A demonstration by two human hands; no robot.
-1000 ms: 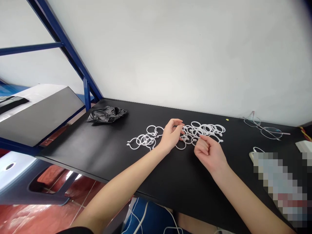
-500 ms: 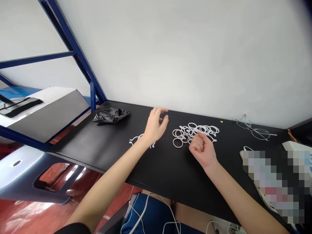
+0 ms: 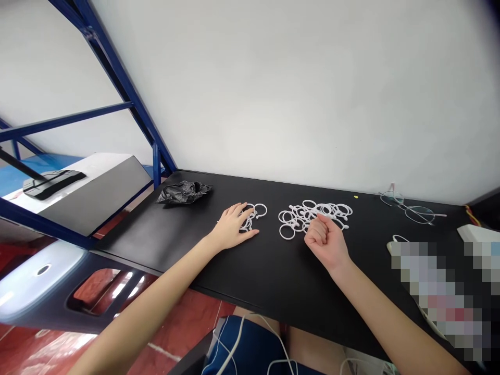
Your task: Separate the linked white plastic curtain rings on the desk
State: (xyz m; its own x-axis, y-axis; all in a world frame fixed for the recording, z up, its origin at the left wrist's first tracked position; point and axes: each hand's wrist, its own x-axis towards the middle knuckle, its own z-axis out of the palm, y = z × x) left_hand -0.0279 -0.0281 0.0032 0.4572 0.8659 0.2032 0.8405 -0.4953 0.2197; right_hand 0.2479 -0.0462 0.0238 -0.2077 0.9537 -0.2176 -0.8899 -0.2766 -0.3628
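Note:
My left hand (image 3: 229,227) lies low over the black table, fingers spread. It covers part of a small group of white plastic rings (image 3: 250,224), each with a little knob or clip; some peek out past the fingertips. A larger heap of the same white rings (image 3: 330,209) lies to the right. At the near edge of that heap, my right hand (image 3: 325,238) is curled into a fist and hides a few rings behind it. Whatever the fist holds, if anything, cannot be seen.
A crumpled black plastic bag (image 3: 183,192) sits at the table's far left. Eyeglasses (image 3: 420,213) rest near the wall at right, beside a blurred-out flat object (image 3: 433,291). A blue metal frame (image 3: 144,122) and a blue plastic stool (image 3: 42,281) stand left of the table.
My left hand has come down from the air onto the small group of rings, its fingers spreading. These rings now sit further right, closer together. My right fist stays in place.

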